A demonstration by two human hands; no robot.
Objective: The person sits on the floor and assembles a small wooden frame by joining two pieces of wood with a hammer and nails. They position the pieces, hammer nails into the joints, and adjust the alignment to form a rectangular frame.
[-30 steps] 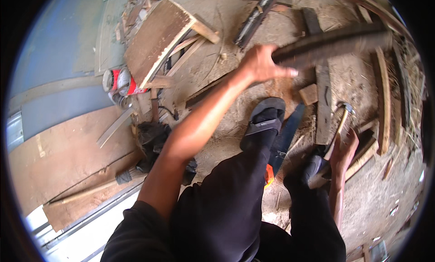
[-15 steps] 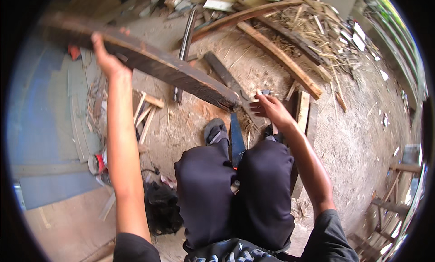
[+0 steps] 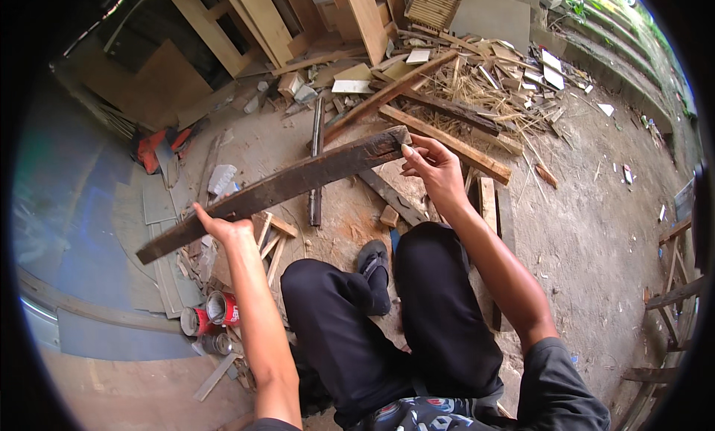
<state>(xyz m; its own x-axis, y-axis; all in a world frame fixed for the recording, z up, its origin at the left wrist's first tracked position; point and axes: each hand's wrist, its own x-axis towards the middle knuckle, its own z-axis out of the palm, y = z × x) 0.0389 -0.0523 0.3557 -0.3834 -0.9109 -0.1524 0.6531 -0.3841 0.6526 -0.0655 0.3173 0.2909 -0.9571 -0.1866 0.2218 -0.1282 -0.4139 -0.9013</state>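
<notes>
A long dark, weathered wooden plank (image 3: 298,181) is held up in front of me, slanting from low at the left to higher at the right. My left hand (image 3: 225,224) supports it from below near its left part, thumb up against its face and fingers hidden behind. At the plank's right end, my right hand (image 3: 434,168) pinches the corner between thumb and fingers. Under the plank's middle, a narrow dark metal-looking bar (image 3: 316,196) lies on the floor. A small wood block (image 3: 389,216) rests near my foot, and a blue blade-like piece (image 3: 395,241) shows partly beside my knee.
Timber beams (image 3: 447,144) and a heap of wood scraps and straw (image 3: 477,81) lie ahead. Red cans (image 3: 195,321) stand at the left beside offcuts. Wooden boards (image 3: 365,21) lean at the back. A wooden frame (image 3: 674,289) stands at the far right.
The plank has swung round: its right end rose to my right hand, which now grips it, while its left end dropped. My left hand moved lower. My view has tilted up.
</notes>
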